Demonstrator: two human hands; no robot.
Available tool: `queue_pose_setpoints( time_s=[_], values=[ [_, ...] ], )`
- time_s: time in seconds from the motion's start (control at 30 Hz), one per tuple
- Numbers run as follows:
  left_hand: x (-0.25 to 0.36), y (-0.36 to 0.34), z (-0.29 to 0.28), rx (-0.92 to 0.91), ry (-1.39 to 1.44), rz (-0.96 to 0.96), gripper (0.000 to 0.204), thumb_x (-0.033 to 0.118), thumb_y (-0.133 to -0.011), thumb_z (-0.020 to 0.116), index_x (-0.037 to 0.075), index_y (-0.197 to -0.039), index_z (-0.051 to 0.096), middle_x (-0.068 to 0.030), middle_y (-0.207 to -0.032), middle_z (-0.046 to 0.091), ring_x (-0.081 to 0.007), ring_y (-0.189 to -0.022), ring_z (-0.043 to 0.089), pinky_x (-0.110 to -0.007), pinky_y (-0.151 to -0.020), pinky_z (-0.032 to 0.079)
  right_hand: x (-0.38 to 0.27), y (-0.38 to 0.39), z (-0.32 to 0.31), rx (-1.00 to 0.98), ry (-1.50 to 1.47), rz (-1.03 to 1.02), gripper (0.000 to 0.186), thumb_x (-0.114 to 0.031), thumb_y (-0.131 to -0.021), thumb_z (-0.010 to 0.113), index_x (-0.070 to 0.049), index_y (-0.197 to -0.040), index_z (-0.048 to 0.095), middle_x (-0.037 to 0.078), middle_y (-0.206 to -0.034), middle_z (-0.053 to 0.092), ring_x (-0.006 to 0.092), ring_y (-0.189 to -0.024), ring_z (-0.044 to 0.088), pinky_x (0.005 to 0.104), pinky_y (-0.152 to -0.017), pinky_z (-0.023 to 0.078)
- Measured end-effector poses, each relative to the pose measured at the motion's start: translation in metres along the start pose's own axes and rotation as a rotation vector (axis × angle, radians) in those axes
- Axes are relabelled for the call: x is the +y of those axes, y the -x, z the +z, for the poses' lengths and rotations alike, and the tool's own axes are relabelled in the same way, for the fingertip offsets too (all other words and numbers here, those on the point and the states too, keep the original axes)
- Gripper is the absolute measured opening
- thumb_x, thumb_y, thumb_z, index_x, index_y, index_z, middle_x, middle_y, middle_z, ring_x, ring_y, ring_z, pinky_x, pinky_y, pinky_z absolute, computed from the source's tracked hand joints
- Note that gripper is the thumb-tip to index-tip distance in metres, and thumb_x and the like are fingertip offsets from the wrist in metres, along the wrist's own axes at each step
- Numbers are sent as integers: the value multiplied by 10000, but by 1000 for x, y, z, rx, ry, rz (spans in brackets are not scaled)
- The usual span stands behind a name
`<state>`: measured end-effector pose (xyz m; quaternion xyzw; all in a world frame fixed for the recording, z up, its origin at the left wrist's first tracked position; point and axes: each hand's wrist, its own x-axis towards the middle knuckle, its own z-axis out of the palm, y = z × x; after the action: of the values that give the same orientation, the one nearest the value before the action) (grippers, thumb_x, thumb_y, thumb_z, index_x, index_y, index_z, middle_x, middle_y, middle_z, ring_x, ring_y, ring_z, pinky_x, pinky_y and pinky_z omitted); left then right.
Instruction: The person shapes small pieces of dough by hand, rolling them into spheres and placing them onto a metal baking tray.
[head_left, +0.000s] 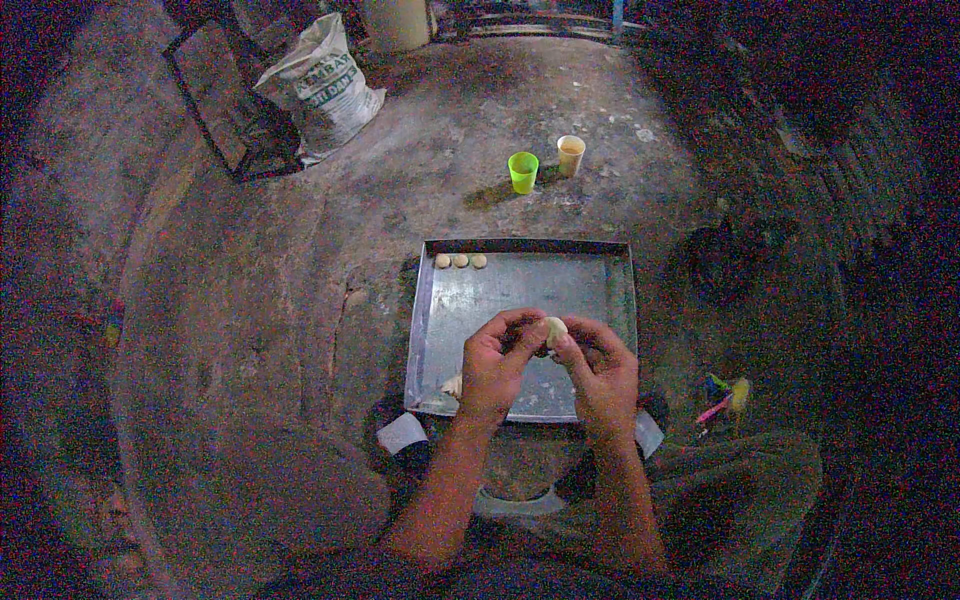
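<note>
A small pale lump of dough [556, 331] is pinched between my two hands above a shallow square metal tray [520, 290]. My left hand [497, 362] presses it from the left with thumb and fingers, and my right hand [602, 368] grips it from the other side. Three round dough balls [461, 261] sit in a row in the tray's far left corner. Another pale piece, probably dough [453, 386], lies near the tray's front left, partly covered by my left wrist.
Beyond the tray, a green cup [523, 173] and a cream cup [571, 156] stand on the worn floor. A white sack [322, 90] leans by a dark framed panel [215, 95] at the far left. Small colourful items [722, 400] lie right of the tray.
</note>
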<state>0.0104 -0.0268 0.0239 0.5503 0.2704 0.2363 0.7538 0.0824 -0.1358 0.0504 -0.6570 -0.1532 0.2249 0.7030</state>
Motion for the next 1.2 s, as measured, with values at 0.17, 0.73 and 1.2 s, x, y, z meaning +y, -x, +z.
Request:
queue_pose_setpoints(
  time_s=[0.17, 0.73, 1.2],
  values=[
    [-6, -1, 7, -22, 41, 3, 248, 183, -960, 641, -7, -1119, 644, -70, -976, 693, -132, -857, 649, -277, -771, 532, -9, -1, -2, 4, 33, -26, 211, -92, -900, 702, 15, -1079, 669, 87, -1039, 689, 164, -951, 653, 312, -861, 532],
    [-8, -1, 3, -84, 191, -153, 224, 241, -988, 601, 27, -1027, 653, 25, -795, 593, -64, -695, 502, -224, -628, 416, -15, 2, -2, -24, 538, -465, 159, -31, -888, 689, 0, -1037, 643, 77, -974, 672, 150, -920, 658, 286, -827, 535],
    [-6, 1, 5, -110, 149, -94, 268, 173, -977, 613, 24, -1200, 613, -42, -1045, 669, -109, -879, 600, -263, -791, 507, -13, 5, 4, 58, 268, -347, 139, -13, -869, 696, -4, -992, 632, 92, -1029, 640, 164, -943, 641, 289, -850, 524]
  ],
)
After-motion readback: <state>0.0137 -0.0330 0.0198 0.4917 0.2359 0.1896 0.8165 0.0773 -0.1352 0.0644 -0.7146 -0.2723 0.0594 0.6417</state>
